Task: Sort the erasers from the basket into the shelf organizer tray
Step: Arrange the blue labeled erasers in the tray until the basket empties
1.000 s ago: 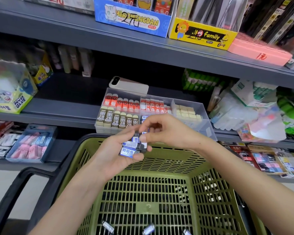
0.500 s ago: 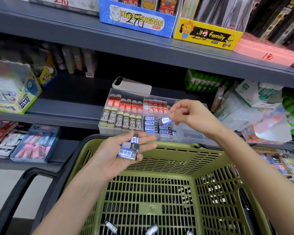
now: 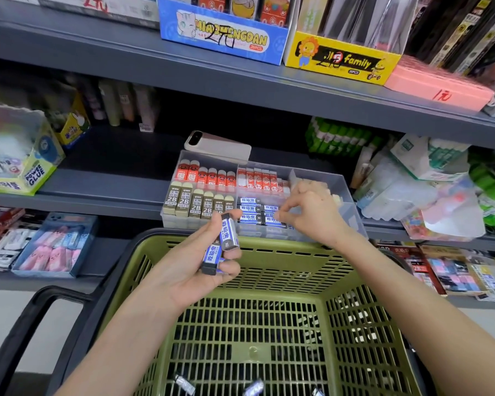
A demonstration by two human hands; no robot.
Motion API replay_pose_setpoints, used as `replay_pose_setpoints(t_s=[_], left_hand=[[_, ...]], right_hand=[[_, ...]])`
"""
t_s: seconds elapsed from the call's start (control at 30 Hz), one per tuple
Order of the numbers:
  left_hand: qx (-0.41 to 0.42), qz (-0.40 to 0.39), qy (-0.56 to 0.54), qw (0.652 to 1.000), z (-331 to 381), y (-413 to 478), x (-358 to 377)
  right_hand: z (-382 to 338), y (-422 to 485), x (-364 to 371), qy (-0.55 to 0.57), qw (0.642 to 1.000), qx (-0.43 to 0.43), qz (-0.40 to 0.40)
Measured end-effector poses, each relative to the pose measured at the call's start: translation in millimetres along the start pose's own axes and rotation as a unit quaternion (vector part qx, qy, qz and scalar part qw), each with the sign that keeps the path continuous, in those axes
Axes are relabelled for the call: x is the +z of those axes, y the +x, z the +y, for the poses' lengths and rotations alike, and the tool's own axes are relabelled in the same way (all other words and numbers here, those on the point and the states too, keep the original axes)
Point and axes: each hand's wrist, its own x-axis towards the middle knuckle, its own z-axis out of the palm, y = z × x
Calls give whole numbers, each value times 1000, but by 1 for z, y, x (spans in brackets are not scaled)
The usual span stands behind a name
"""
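The grey shelf unit (image 3: 103, 195) spans the far side of the scene. The green basket (image 3: 272, 248) sits near the viewer, its far rim just below the middle shelf edge. The clear organizer tray (image 3: 352, 212) stands on the middle shelf, just beyond that rim.

The left hand (image 3: 189, 272) is held palm up over the far left part of the basket. Its fingers and thumb curl round two blue-sleeved erasers (image 3: 222, 241), one upright and one lying against the palm.

The right hand (image 3: 312, 215) reaches over the tray's near centre compartment. Its fingers are curled, with thumb and forefinger tips close together at the stacked blue erasers (image 3: 250, 208) there. Whether they pinch one cannot be determined.

Tray contents, left side: 2B erasers (image 3: 189, 202) in the near row, red erasers (image 3: 203, 175) in the far row. Several loose erasers (image 3: 183, 384) lie on the basket floor at the near edge.
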Motion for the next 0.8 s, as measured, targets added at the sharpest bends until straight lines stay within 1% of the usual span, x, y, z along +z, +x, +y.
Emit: replay_pose_setpoints(t_s=[0.07,0.1,0.13,0.17,0.2,0.23,0.27,0.3,0.37,0.43,0.5,0.57,0.6,0.63,0.7,0.73,0.8], left_hand=[[15,4,-2,1000,-1,0,2],[27,11,8,1000,-1,0,3],[44,21,23,999,-1,0,4],[65,30,42,997,-2,1,4],[86,39,61,994,-2,0,4],[107,46,79,990,-2,0,4],[126,52,94,986,-2,0,4],[142,55,104,983,-2,-1,4],[164,55,112,979,-2,-2,5],[174,53,119,976,-1,-3,6],[174,53,119,976,-1,-4,7],[169,57,122,976,-1,-4,8],[168,61,126,976,-1,-4,7],[171,66,130,974,-1,-4,7],[186,80,140,969,-2,-4,7],[192,87,143,967,-2,-4,7],[202,99,152,963,-3,-4,7]], right_hand=[[-4,-3,-2,-49,998,-11,23],[-8,-7,-4,-41,997,-21,60],[-16,-13,-8,11,995,-25,91],[-28,-20,-13,106,990,-19,94],[-42,-27,-17,213,975,-10,63],[-55,-33,-19,288,957,-2,16],[-66,-38,-19,326,945,2,-23],[-75,-42,-18,342,939,5,-43],[-84,-44,-15,389,920,24,-45],[-85,-45,-14,454,888,56,-47],[-82,-45,-15,491,866,76,-57],[-70,-40,-22,494,864,87,-42],[-60,-36,-26,482,871,93,-22],[-49,-31,-32,452,886,101,3],[-25,-20,-39,325,937,124,28],[-16,-15,-40,250,960,127,18],[-6,-5,-35,155,981,112,-19]])
